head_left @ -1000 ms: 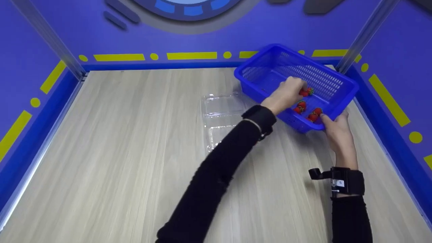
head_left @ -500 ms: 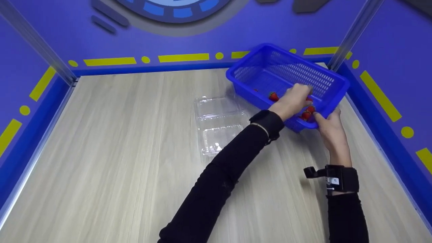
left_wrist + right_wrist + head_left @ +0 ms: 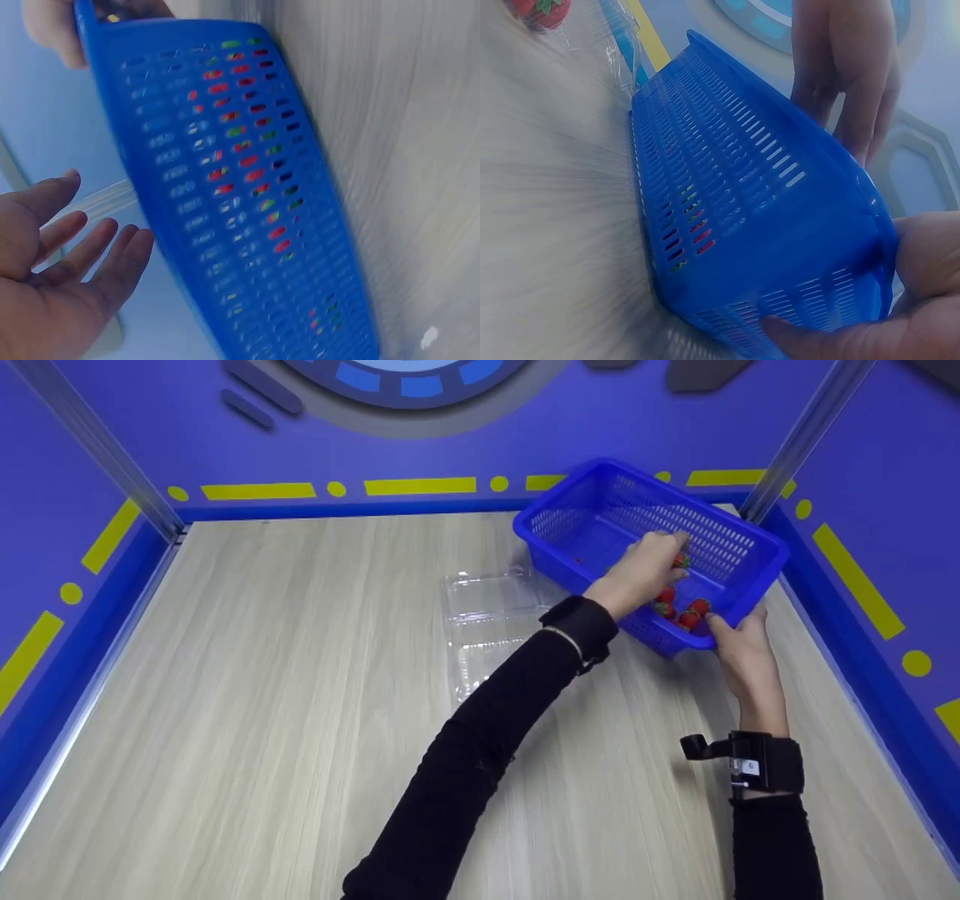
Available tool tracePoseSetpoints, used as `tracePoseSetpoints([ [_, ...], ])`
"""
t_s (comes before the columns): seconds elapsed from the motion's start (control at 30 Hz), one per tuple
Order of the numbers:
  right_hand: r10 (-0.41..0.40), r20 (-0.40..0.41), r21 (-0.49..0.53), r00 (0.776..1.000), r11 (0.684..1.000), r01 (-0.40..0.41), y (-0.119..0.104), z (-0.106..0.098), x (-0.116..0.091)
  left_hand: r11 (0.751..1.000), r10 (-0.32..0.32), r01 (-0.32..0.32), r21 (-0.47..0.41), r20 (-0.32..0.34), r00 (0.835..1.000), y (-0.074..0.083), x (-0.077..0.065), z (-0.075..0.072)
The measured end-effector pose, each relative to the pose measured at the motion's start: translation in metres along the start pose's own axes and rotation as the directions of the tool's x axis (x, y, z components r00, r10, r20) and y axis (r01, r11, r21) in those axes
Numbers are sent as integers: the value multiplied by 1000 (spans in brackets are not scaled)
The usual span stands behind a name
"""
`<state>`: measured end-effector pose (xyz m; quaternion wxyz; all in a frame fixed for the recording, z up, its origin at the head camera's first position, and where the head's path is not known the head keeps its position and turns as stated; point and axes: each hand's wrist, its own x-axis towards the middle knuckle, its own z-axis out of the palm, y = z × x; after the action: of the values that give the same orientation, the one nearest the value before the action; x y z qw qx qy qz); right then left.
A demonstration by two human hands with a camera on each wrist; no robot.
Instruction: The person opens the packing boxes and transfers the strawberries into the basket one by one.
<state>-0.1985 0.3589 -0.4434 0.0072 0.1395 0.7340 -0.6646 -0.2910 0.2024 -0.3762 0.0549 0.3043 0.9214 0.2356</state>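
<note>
A blue slotted plastic basket (image 3: 555,562) stands at the back right, with several strawberries (image 3: 688,619) in its near right end. My right hand (image 3: 750,656) grips the near right corner; the thumb lies at the rim and a finger (image 3: 802,341) extends along the outer wall. My left hand (image 3: 641,570) reaches over the near side into the basket. A strawberry (image 3: 680,561) shows beside its fingertips in the head view. In the left wrist view that hand (image 3: 75,277) has its thumb and fingers spread apart, with no fruit between them. Red fruit shows through the slots.
A clear hinged plastic box (image 3: 491,596) lies lid open on the wooden table (image 3: 300,697), partly hidden by the left sleeve. One strawberry (image 3: 544,9) appears at the clear plastic in the right wrist view. Blue walls (image 3: 420,457) border the back and sides.
My left hand dipped lower among the strawberries, then came back up and slightly left inside the basket. The right hand keeps its hold on the basket corner. The camera view has shifted a little.
</note>
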Motion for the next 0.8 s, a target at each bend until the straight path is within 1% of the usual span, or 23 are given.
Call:
tracePoseSetpoints([
  [0.07, 6, 0, -13, 1000, 1000, -6, -1, 0, 0, 1000, 11, -11, 21, -8, 1000, -2, -6, -6],
  [0.13, 11, -5, -21, 1000, 1000, -11, -1, -1, -1, 997, 31, -31, 65, -6, 1000, 0, -15, -12],
  [0.23, 14, -16, -21, 1000, 1000, -15, -2, -3, -2, 991, 57, -57, 117, 8, 998, 5, -33, -21],
  [0.33, 27, -21, -28, 999, 999, -27, 1, -4, -4, 990, 88, -86, 110, -14, 996, 4, -57, -28],
  [0.4, 36, -18, -14, 999, 999, -36, 3, -4, -6, 990, 111, -106, 93, -49, 993, -2, -76, -31],
  [0.43, 39, -16, -10, 999, 999, -39, 4, -4, -6, 989, 123, -116, 88, -76, 989, -7, -86, -32],
  [0.47, 40, -13, 1, 999, 999, -40, 4, -4, -6, 990, 121, -113, 82, -98, 988, -12, -97, -33],
  [0.53, 34, -11, 22, 999, 999, -33, 4, -3, -6, 991, 105, -92, 99, -129, 986, -23, -118, -32],
  [0.6, 20, -7, 43, 1000, 999, -20, 3, -2, -5, 992, 75, -59, 114, -147, 986, -35, -137, -30],
  [0.67, 10, -2, 40, 1000, 999, -10, 1, -1, -4, 995, 19, -4, 103, -144, 989, -48, -154, -25],
  [0.73, 10, 4, 31, 1000, 999, -10, -1, 1, -3, 996, -31, 42, 80, -138, 990, -61, -167, -19],
  [0.8, 10, 8, 29, 1000, 1000, -10, -3, 4, -1, 995, -82, 89, 47, -131, 988, -74, -175, -11],
])
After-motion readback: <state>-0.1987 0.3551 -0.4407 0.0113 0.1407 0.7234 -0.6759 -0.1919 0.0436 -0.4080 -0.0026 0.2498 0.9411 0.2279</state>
